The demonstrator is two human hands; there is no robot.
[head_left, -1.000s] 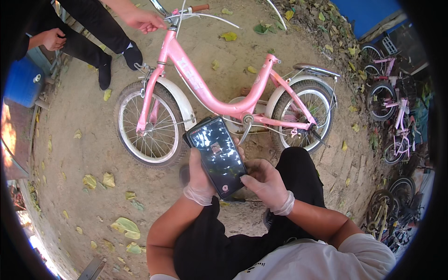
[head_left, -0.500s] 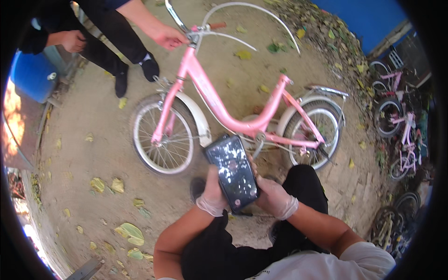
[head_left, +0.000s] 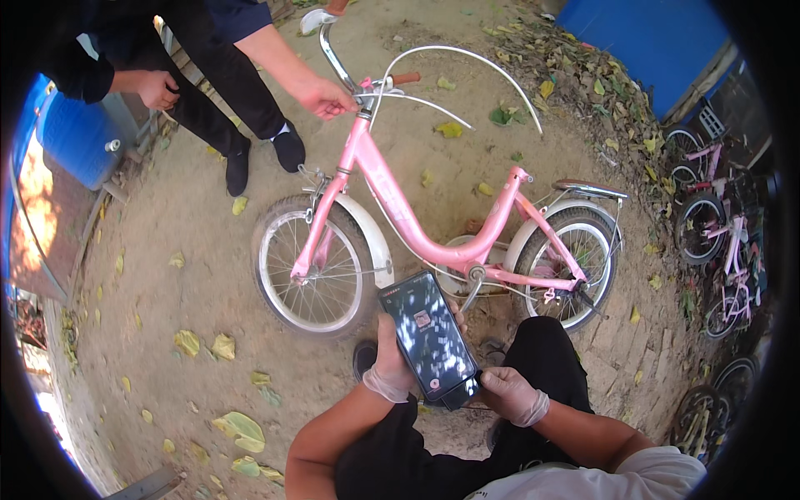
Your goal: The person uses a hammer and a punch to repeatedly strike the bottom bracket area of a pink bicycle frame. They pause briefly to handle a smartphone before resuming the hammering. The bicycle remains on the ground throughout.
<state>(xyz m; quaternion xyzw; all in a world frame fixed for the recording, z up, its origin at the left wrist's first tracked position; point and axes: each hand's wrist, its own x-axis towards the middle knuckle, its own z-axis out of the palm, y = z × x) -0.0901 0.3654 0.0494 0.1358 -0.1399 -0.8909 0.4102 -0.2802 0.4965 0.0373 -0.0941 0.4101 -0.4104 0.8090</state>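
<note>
A black smartphone (head_left: 429, 337) with its screen lit is held up in front of me, between both gloved hands. My left hand (head_left: 387, 367) grips its left edge, and my right hand (head_left: 511, 392) holds its lower right corner. Just beyond the phone stands a pink child's bicycle (head_left: 433, 242) with white mudguards and no saddle on its seat tube. Another person's hand (head_left: 327, 96) steadies the bicycle by its handlebar at the upper middle. My knees in black trousers show below the phone.
The other person (head_left: 179, 67) stands at the upper left in dark clothes and shoes. A blue barrel (head_left: 79, 137) is at the far left, a blue wall (head_left: 646, 42) at the upper right. Several more bicycles (head_left: 717, 225) are stacked along the right. Fallen leaves dot the dirt ground.
The view has shifted so the bicycle sits lower and nearer the centre. The phone stays in both hands, now lower in the frame. The other person still holds the handlebar.
</note>
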